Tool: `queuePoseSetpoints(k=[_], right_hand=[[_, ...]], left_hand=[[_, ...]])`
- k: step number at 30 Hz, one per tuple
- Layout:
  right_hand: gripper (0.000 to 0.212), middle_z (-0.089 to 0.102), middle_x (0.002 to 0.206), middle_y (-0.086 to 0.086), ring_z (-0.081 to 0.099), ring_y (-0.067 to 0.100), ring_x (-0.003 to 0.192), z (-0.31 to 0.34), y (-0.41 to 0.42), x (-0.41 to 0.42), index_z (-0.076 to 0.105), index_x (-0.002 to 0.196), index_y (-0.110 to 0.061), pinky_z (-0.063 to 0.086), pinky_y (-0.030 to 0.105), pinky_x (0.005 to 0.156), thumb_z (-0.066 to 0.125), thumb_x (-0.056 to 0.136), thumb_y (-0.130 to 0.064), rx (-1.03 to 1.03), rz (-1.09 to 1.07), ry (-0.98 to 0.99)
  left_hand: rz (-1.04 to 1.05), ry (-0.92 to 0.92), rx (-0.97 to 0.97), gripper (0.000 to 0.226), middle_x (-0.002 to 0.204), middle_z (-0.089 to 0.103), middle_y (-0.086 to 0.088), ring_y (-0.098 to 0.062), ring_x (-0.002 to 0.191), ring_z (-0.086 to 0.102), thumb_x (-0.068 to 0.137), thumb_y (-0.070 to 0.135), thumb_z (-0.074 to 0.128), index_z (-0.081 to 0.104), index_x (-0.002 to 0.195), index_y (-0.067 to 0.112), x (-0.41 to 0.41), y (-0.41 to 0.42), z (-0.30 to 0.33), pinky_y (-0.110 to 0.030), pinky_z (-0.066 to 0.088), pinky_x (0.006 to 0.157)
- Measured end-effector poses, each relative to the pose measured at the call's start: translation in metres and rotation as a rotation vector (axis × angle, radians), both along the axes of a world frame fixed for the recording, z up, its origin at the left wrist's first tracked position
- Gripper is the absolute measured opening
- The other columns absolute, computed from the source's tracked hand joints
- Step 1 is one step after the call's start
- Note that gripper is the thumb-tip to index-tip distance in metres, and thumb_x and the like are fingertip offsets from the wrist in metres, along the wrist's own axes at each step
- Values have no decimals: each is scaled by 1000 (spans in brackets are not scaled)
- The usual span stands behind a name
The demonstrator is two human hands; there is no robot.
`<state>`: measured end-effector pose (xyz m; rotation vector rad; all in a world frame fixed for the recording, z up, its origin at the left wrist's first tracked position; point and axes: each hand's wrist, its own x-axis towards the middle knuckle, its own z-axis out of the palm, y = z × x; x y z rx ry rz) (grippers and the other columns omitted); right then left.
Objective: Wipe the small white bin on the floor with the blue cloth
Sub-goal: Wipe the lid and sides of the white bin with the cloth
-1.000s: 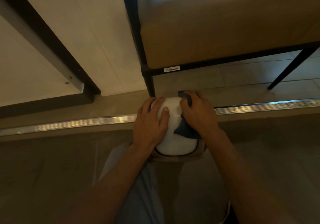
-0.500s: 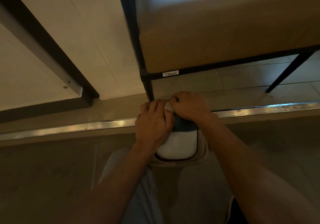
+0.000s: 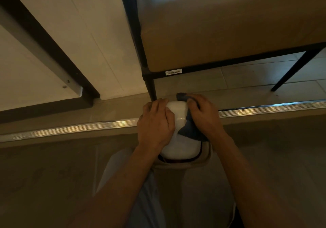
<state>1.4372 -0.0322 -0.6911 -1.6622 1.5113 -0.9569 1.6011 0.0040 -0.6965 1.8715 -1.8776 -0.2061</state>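
Observation:
The small white bin [image 3: 180, 145] stands on the floor in the middle of the head view, seen from above with its rounded white lid facing me. My left hand [image 3: 155, 122] lies over the lid's left side, fingers curled round its far edge. My right hand [image 3: 204, 116] presses the blue cloth [image 3: 189, 129] against the lid's right side, fingers curled over the cloth. Part of the cloth sticks out past my fingertips at the far edge, and a dark corner of it shows on the lid.
A black chair leg [image 3: 150, 86] stands just behind the bin, under a tan seat cushion [image 3: 229, 25]. Another black leg [image 3: 292, 71] slants at the right. A metal floor strip [image 3: 70, 127] runs across. A white door with a dark frame [image 3: 53, 51] is at the left. My knee [image 3: 137, 192] is below.
My right hand has slid the cloth from the lid's far top edge back down its right side, uncovering more white lid. My left hand has kept its hold.

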Motion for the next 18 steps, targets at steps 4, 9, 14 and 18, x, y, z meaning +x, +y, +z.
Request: queuePoseSetpoints(k=[4,9,14,18], right_hand=[[55,52,141,1,50,12,128,-27,48,-4,44,145,-20,45,36,105,38,99,-50,47,-192,-279],[63,42,149,-1,44,9,126,-25,83,16,26,154,-31,44,36,100,26,97,-60,80,-320,-171],[37,62,116,4,58,21,109,2,13,0,61,118,-27,47,43,100,35,103,-48,347,-200,-289],[38,65,104,7,61,23,97,3,-14,-7,65,94,-22,46,43,100,43,97,-53,574,-130,-362]], left_hand=[[-9,5,-3,51,132,61,-9,-29,123,52,99,40,28,56,134,14,1,0,2,-43,52,93],[-28,15,-23,49,130,62,-9,-29,122,52,101,37,29,56,134,14,2,0,-1,-45,52,93],[-9,-11,-44,46,128,63,-11,-32,120,54,101,34,33,57,132,12,2,-2,-4,-44,51,92],[20,-22,-15,48,129,62,-9,-31,121,53,101,36,29,57,133,13,1,-1,-2,-45,53,89]])
